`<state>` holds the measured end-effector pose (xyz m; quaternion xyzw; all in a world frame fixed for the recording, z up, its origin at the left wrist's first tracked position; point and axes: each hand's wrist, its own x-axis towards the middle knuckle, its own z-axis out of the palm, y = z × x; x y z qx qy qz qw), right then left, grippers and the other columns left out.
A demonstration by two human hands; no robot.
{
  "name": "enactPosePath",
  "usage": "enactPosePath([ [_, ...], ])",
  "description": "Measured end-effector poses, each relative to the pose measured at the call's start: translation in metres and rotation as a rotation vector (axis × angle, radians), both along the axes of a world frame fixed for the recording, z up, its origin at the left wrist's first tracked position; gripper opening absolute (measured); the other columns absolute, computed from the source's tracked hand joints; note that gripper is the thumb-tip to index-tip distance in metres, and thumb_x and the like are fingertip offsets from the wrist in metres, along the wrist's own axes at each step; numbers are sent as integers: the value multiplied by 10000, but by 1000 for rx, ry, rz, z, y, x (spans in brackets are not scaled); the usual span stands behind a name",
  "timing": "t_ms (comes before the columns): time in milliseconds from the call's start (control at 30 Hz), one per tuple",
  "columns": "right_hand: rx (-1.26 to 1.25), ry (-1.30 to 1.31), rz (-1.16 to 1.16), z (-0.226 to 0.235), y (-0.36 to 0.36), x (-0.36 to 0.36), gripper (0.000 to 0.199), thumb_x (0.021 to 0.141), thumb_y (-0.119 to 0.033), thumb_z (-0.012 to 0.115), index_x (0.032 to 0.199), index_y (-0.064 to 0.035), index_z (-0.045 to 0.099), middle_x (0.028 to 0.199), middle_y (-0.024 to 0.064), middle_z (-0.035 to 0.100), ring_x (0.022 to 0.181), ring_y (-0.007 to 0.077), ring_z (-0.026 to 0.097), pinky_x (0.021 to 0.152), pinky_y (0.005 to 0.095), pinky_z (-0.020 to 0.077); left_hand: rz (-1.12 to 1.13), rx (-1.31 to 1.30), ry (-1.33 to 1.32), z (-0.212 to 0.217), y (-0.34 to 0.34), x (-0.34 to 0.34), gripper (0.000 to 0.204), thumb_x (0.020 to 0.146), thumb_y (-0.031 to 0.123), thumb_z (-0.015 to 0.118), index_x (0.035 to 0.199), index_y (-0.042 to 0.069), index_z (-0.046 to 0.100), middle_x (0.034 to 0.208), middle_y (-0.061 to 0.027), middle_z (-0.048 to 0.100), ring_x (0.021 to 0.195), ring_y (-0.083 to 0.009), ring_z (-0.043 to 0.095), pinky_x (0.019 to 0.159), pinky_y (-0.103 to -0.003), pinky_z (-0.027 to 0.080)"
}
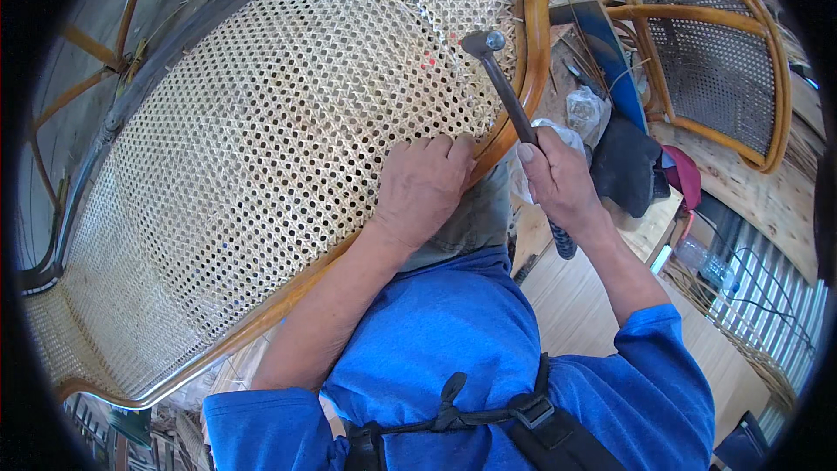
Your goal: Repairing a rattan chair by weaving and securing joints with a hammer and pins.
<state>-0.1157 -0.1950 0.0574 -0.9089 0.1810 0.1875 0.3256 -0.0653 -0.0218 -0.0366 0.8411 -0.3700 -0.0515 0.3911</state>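
Note:
A large panel of woven cane webbing [270, 139], pale with many small holes, spreads across the left and centre. A glossy brown rattan frame [537, 22] edges it. My left hand [423, 179] rests at the panel's near right edge, beside the frame. Its fingers are curled with the tips hidden, so anything they hold cannot be made out. In my right hand [562, 176] is a hammer [508, 92], gripped around the handle and raised over the frame's right side. Its dark metal head hangs above the webbing's edge, apart from it. Small red marks dot the webbing nearby.
At upper right stands another rattan piece [719, 61] with a darker cane panel. Near it lie a blue board [610, 57], a clear plastic bag [586, 113], a dark cloth-like item [626, 166] and a red cap-like item [682, 176]. A plastic bottle [704, 262] lies farther right.

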Motion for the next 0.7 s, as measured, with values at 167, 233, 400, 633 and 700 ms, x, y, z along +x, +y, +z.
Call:
enactPosePath([
  [167,-182,69,79,-16,-2,5,288,957,-290,486,941,-3,502,742,269,582,760,477,569,621,515,425,12,-35,-19,-2,-1,-1,165,792,206,655,898,111,571,683,-57,569,629,-239,602,553,-380,452],
  [233,-139,28,61,-9,1,5,295,957,-296,484,945,-1,502,749,273,585,763,476,571,623,518,426,2,-17,-8,-4,-1,-1,172,791,207,656,907,111,574,689,-56,570,635,-237,602,559,-379,452],
  [400,-24,-84,32,-3,6,2,300,956,-298,481,955,1,501,750,281,585,760,474,575,623,522,428,-3,26,-31,-2,-1,0,128,811,213,620,889,122,575,686,-31,574,630,-201,604,560,-356,453],
  [633,-131,13,43,-10,4,1,303,958,-300,467,943,0,501,756,289,587,754,480,574,629,536,428,-3,-3,1,-3,-1,0,197,783,208,664,931,106,582,692,-54,571,642,-237,600,577,-379,449],
  [700,-101,-28,40,-6,8,4,310,959,-305,463,937,3,500,767,295,589,761,486,572,634,541,428,-18,32,13,-4,-1,-1,205,780,206,667,940,107,584,694,-53,572,648,-236,601,581,-378,449],
])
